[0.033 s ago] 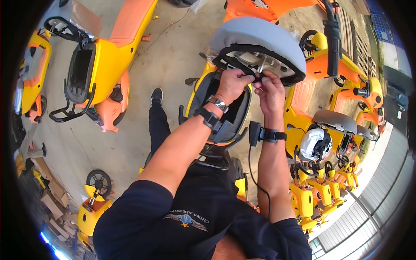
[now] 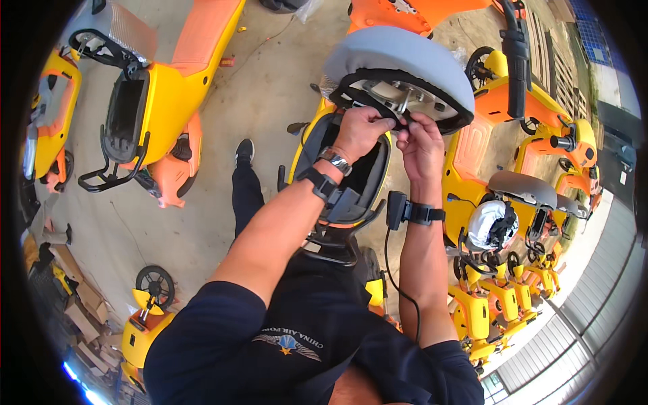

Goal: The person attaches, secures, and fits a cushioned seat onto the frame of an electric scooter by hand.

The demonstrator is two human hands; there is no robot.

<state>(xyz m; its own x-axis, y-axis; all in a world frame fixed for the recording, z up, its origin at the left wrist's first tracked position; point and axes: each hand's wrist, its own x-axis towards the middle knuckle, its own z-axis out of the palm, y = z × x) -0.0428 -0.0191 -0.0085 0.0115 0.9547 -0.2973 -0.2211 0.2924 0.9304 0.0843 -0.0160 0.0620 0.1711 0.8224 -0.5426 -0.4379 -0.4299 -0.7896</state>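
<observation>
A grey scooter seat (image 2: 401,57) is tilted up, its underside with a black border and a metal latch bar (image 2: 403,101) facing me. My left hand (image 2: 361,133) pinches the black edging at the seat's lower rim, thumb against fingers. Close beside it, my right hand (image 2: 424,143) is also closed in a pinch on this edging, just below the bar. The exact bit between the fingertips is partly hidden. Under both hands lies the open, dark storage compartment (image 2: 364,172) of a yellow scooter, with a black rear rail (image 2: 337,250) nearest to me.
To the left stands another yellow scooter (image 2: 165,94) with its seat raised. Several more yellow and orange scooters (image 2: 472,314) line the right side, one carrying a white and black bundle (image 2: 491,225). A black handlebar grip (image 2: 518,74) rises at the upper right. Cardboard (image 2: 84,317) lies at lower left.
</observation>
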